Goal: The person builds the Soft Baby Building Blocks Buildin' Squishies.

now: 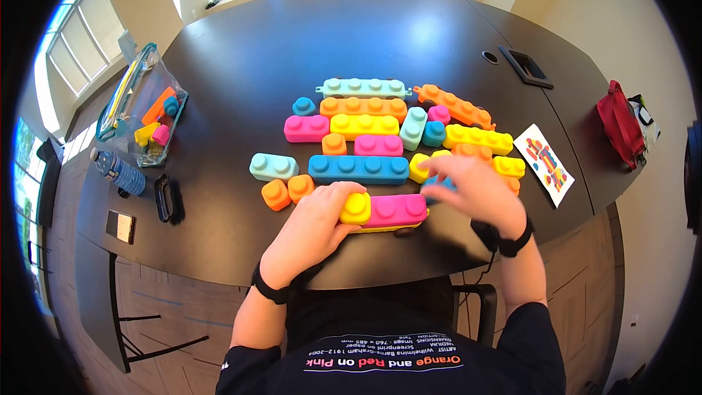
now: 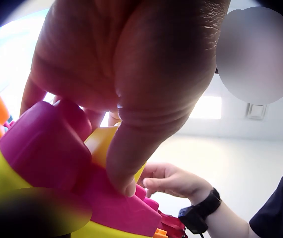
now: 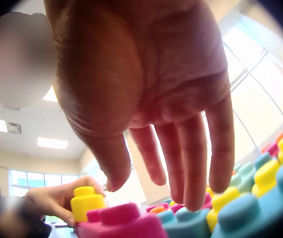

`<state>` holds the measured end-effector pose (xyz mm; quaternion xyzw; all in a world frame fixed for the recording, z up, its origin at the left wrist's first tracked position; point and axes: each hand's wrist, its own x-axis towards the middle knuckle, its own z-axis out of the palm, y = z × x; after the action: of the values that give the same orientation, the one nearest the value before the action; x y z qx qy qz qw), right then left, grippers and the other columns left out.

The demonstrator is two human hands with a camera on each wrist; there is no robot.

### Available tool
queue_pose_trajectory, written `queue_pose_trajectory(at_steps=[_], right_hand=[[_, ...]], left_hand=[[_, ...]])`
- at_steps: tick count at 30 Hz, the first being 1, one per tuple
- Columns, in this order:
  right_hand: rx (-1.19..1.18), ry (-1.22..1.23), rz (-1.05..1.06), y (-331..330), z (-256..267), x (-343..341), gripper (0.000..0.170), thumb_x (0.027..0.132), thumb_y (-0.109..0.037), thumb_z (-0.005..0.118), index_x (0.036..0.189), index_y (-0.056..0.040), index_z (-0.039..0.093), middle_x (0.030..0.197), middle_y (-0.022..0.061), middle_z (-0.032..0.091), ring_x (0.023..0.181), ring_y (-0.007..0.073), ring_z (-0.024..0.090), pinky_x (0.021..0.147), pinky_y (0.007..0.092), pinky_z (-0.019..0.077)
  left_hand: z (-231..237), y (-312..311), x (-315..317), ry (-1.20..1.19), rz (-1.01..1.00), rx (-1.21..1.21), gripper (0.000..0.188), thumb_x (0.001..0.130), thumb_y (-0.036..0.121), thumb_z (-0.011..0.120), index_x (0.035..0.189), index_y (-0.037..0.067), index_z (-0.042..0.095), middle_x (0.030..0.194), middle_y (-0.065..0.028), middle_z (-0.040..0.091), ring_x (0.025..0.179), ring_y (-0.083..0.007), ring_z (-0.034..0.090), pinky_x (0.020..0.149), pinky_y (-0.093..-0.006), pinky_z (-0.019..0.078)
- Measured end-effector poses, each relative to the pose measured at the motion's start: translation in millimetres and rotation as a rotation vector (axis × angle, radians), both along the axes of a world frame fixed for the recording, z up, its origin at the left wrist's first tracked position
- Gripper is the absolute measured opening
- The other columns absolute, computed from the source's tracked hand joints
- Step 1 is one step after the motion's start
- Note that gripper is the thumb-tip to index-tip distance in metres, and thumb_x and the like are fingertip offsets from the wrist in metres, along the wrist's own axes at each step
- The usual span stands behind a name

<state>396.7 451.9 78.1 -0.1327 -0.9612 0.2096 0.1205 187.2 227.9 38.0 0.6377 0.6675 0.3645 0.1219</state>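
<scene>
In the head view my left hand grips a yellow block on the left part of a pink row, which sits on a yellow wheeled base. The left wrist view shows the thumb against a pink block, beside the yellow block. My right hand hovers over the blocks to the right, partly hiding a blue block. Its fingers hang nearly straight and apart, holding nothing, in the right wrist view.
Beyond the hands lie rows of blocks, including a long blue one and a yellow one. A picture sheet and red bag are at the right. A clear bag, bottle and black case stand left.
</scene>
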Motion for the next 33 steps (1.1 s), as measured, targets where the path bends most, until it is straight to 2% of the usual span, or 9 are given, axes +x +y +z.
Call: queue_pose_trajectory(at_steps=[3,10,13,21,23,25,27,29,33], right_hand=[[0.095,-0.042,-0.143,34,13,-23,0.027,0.092,-0.028,0.078,0.105,-0.0066,0.07,0.099,0.0126,0.074,0.09,0.0333,0.072,0.077,0.0441,0.0564],[0.441,-0.151,-0.195,69,-23,-83,0.034,0.092,-0.036,0.077,0.097,-0.0029,0.07,0.091,0.0148,0.073,0.088,0.0331,0.072,0.076,0.0459,0.0563],[0.417,-0.253,-0.189,78,-33,-96,0.036,0.091,-0.035,0.079,0.092,-0.0016,0.067,0.087,0.017,0.072,0.088,0.0349,0.072,0.076,0.0473,0.0562],[0.295,-0.085,-0.184,97,-27,-81,0.033,0.087,-0.028,0.08,0.094,0.0012,0.067,0.085,0.0187,0.071,0.08,0.0372,0.069,0.073,0.0466,0.0546],[0.275,-0.096,-0.197,84,-7,-63,0.028,0.089,-0.021,0.079,0.103,0.0019,0.07,0.091,0.0169,0.073,0.084,0.0325,0.072,0.075,0.0421,0.0576],[0.006,0.161,-0.128,69,5,-43,0.019,0.09,-0.012,0.076,0.101,0.0024,0.07,0.097,0.0162,0.072,0.086,0.032,0.072,0.078,0.041,0.0588],[-0.067,0.223,-0.116,47,16,-23,0.018,0.091,-0.007,0.073,0.107,0.0014,0.07,0.101,0.0144,0.072,0.087,0.0292,0.072,0.079,0.0385,0.0594],[-0.146,0.291,-0.107,27,20,-7,0.021,0.092,-0.002,0.071,0.112,0.0005,0.071,0.105,0.0125,0.071,0.089,0.0264,0.072,0.08,0.0359,0.0599],[-0.217,0.236,0.152,6,14,7,0.032,0.089,0.004,0.072,0.121,-0.0025,0.07,0.115,0.0107,0.071,0.101,0.0251,0.071,0.085,0.0349,0.0596]], left_hand=[[0,0,0,-0.043,-0.012,-0.014,0.052,0.087,0.008,0.082,0.132,0.008,0.057,0.123,-0.015,0.067,0.114,-0.0383,0.063,0.099,-0.0427,0.0503],[-1,0,-2,-0.116,-0.017,-0.033,0.053,0.087,0.007,0.082,0.133,0.008,0.057,0.122,-0.0146,0.067,0.115,-0.0365,0.063,0.1,-0.0407,0.0506],[1,-1,-3,-0.126,-0.019,-0.045,0.052,0.087,0.007,0.082,0.133,0.008,0.057,0.122,-0.0151,0.067,0.114,-0.0367,0.064,0.1,-0.0405,0.0509],[0,-1,-4,-0.134,-0.014,-0.046,0.052,0.087,0.007,0.082,0.133,0.008,0.057,0.12,-0.0161,0.068,0.113,-0.0373,0.064,0.098,-0.0407,0.0511],[0,-2,-4,-0.129,-0.009,-0.038,0.052,0.087,0.007,0.081,0.133,0.008,0.057,0.119,-0.0162,0.068,0.113,-0.0375,0.064,0.098,-0.0409,0.0511],[-1,-2,-4,-0.095,-0.012,-0.019,0.051,0.087,0.007,0.081,0.133,0.008,0.057,0.118,-0.0161,0.067,0.111,-0.0378,0.064,0.098,-0.0414,0.0509],[-2,-1,-4,-0.105,-0.014,-0.021,0.051,0.087,0.007,0.081,0.132,0.008,0.057,0.118,-0.016,0.067,0.111,-0.0378,0.064,0.098,-0.0415,0.0509],[-1,-1,-5,-0.107,-0.019,-0.029,0.051,0.087,0.006,0.081,0.132,0.008,0.057,0.118,-0.0159,0.067,0.111,-0.0379,0.064,0.098,-0.0416,0.0508],[-2,0,-5,-0.108,-0.02,-0.012,0.051,0.087,0.006,0.081,0.132,0.008,0.057,0.119,-0.0151,0.067,0.112,-0.0374,0.063,0.098,-0.0417,0.0507]])
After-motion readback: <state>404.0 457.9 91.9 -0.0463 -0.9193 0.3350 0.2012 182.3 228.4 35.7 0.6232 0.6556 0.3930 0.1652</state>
